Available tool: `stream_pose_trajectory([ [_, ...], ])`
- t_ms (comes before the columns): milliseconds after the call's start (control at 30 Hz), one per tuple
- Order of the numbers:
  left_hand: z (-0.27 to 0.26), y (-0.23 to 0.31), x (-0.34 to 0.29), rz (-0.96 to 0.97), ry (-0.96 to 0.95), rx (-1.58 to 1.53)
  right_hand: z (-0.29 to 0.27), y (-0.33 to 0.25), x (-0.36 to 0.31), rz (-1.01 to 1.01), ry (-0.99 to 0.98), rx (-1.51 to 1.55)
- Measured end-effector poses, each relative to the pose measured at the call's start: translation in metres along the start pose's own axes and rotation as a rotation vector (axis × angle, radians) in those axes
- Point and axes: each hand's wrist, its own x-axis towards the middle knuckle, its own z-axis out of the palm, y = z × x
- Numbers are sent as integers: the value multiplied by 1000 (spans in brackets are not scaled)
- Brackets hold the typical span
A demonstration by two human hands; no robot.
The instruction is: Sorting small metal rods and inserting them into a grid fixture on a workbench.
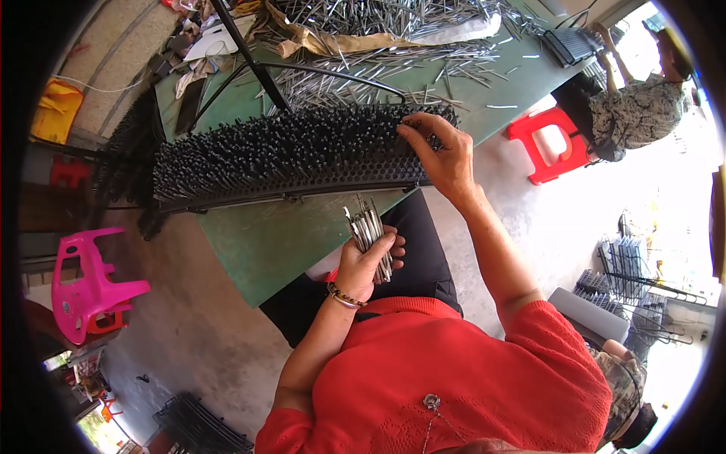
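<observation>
My left hand (pixel 363 265) is closed around a bundle of thin silvery metal strips (pixel 368 231), held upright above my lap. At the far side my right hand (pixel 446 151) reaches the right end of a long black rack (pixel 287 151) densely set with dark upright pins. Its thumb and forefinger are pinched together among the pins there. What sits between those fingertips is too small to make out. Along the rack's near edge runs a band of open round holes (pixel 333 172).
The rack rests on a green table (pixel 265 242) under a black metal frame (pixel 257 68). Behind it lies a heap of loose metal strips (pixel 378 38) with brown paper. Pink (pixel 87 287) and red stools (pixel 548 144) stand on either side. Two other people are at the right.
</observation>
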Motion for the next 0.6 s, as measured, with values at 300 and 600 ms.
stream_pose_trajectory([
  [300, 0, 0, 1, -13, -14, 17, 2, -1, 0, -39, 10, -45],
  [600, -1, 0, 2, -19, -23, 29, 2, -1, 1, -119, -103, -81],
])
